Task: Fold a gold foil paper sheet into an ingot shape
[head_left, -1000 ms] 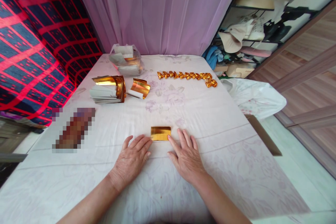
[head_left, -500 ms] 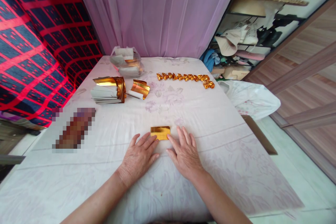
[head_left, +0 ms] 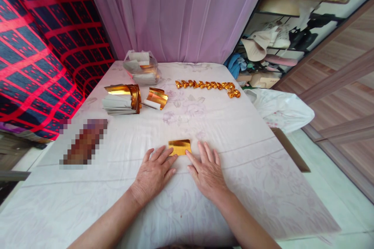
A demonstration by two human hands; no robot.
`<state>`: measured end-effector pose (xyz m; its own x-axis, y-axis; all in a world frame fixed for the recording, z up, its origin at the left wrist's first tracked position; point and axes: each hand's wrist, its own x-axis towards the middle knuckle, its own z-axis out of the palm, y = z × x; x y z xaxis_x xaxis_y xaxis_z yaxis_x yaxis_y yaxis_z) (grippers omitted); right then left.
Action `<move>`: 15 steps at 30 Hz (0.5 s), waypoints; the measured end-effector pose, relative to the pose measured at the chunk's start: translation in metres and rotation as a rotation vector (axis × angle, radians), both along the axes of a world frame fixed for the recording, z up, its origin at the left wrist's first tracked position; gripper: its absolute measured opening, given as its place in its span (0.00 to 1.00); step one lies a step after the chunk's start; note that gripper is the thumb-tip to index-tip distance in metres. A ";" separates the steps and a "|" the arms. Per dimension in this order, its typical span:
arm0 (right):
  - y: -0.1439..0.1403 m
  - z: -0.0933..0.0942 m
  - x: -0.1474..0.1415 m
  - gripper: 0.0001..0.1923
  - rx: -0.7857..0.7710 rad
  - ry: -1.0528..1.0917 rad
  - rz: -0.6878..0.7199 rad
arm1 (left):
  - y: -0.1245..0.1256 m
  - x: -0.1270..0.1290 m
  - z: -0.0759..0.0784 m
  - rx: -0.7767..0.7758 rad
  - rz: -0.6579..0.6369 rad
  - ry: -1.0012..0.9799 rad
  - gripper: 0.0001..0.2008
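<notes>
A folded rectangle of shiny gold foil paper [head_left: 180, 148] lies flat on the table in front of me. My left hand [head_left: 154, 171] rests palm down with spread fingers, and its fingertips touch the paper's lower left corner. On the other side, my right hand [head_left: 208, 169] also lies flat, its index fingertip on the lower right corner. Farther off, a stack of gold and grey foil sheets [head_left: 121, 103] stands on the left, with a few curled foil sheets [head_left: 156, 98] beside it. A row of folded gold pieces [head_left: 204, 85] runs along the back right.
The table [head_left: 140, 132] has a pale flowered cover. A clear plastic bag [head_left: 142, 66] of more sheets sits at the back. On the left is a pixelated object [head_left: 86, 142]. Past the right edge are a white bag [head_left: 284, 111] and a shelf with caps and shoes [head_left: 263, 42].
The view has shifted slightly. Both hands stay flat at the gold foil paper's lower corners, with almost no movement.
</notes>
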<state>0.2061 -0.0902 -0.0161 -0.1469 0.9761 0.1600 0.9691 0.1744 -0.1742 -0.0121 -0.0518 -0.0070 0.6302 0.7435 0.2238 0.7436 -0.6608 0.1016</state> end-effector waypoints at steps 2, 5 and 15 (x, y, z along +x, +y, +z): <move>-0.002 0.000 0.003 0.21 0.011 0.003 -0.011 | 0.000 0.000 0.000 -0.002 0.004 -0.003 0.17; -0.004 -0.001 0.006 0.20 0.037 0.014 -0.015 | 0.001 0.000 0.001 -0.010 0.007 -0.032 0.16; 0.024 -0.011 0.016 0.19 0.220 0.128 -0.021 | 0.017 0.015 0.011 -0.144 0.087 -0.233 0.07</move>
<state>0.2224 -0.0659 -0.0267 -0.0914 0.9183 0.3851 0.9454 0.2016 -0.2561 0.0031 -0.0345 0.0044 0.5064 0.8273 0.2432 0.7425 -0.5618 0.3649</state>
